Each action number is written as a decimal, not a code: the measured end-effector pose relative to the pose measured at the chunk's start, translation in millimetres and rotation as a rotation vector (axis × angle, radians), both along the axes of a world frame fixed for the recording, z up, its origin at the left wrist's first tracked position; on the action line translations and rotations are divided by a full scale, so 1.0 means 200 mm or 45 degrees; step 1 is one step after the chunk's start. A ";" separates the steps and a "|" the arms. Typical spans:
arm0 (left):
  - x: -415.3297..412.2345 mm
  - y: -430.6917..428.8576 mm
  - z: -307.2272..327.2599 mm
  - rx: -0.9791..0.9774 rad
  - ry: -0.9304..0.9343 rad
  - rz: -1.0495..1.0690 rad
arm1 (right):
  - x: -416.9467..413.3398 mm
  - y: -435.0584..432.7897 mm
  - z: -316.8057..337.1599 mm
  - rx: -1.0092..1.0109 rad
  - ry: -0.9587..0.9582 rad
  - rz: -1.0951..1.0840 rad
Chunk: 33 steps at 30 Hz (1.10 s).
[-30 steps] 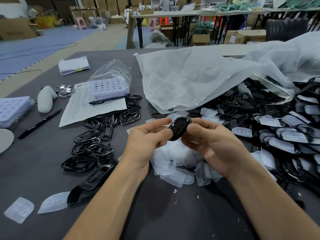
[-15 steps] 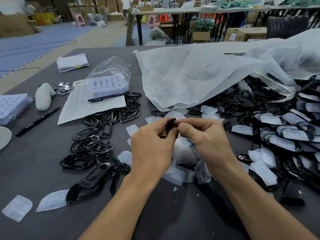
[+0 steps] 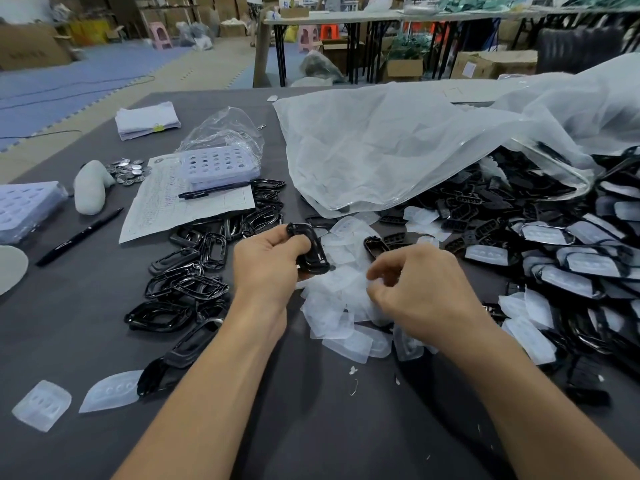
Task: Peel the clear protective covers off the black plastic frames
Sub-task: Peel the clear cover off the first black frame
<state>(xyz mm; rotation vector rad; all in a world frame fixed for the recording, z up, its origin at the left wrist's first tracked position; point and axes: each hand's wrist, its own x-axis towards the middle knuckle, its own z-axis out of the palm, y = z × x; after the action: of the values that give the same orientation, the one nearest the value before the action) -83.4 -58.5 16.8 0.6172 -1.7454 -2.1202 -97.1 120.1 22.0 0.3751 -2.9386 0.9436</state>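
Observation:
My left hand (image 3: 266, 265) grips a bare black frame (image 3: 313, 249) over the middle of the dark table (image 3: 69, 341). My right hand (image 3: 419, 289) is a little to the right of it, apart from the frame, its thumb and curled fingers pinching a blurred clear cover (image 3: 379, 280). Under both hands lies a heap of peeled clear covers (image 3: 332, 317). Bare black frames (image 3: 187, 285) are piled to the left. Frames with covers on them (image 3: 571, 265) are heaped at the right.
A big clear plastic bag (image 3: 398, 150) lies over the far side of the right heap. On the left are a paper sheet (image 3: 166, 209) with a pen, a lilac tray (image 3: 218, 164), metal discs (image 3: 126, 171), another pen (image 3: 79, 237) and two loose covers (image 3: 41, 405).
The hands were together on the frame. Now they have parted: the left keeps the black frame and the right has drawn away to the right with the clear cover.

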 end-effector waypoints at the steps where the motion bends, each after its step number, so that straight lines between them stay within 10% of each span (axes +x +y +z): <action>1: 0.00 0.01 0.00 -0.012 -0.005 -0.021 | 0.01 0.00 0.01 0.107 -0.019 0.001; 7: 0.01 0.04 -0.01 -0.007 -0.030 -0.154 | 0.02 0.00 0.00 0.063 -0.082 -0.066; 17: 0.02 0.06 -0.01 -0.043 -0.093 -0.268 | -0.02 0.04 0.07 -1.158 -0.553 -0.047; 33: 0.03 0.07 -0.02 -0.044 -0.070 -0.355 | -0.02 0.03 0.03 -1.206 -0.527 0.063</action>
<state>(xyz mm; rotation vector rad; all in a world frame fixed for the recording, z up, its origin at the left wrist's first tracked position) -76.9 -43.9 13.5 0.4479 -1.9942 -2.2663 -101.1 126.3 27.7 0.2045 -2.3405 2.4486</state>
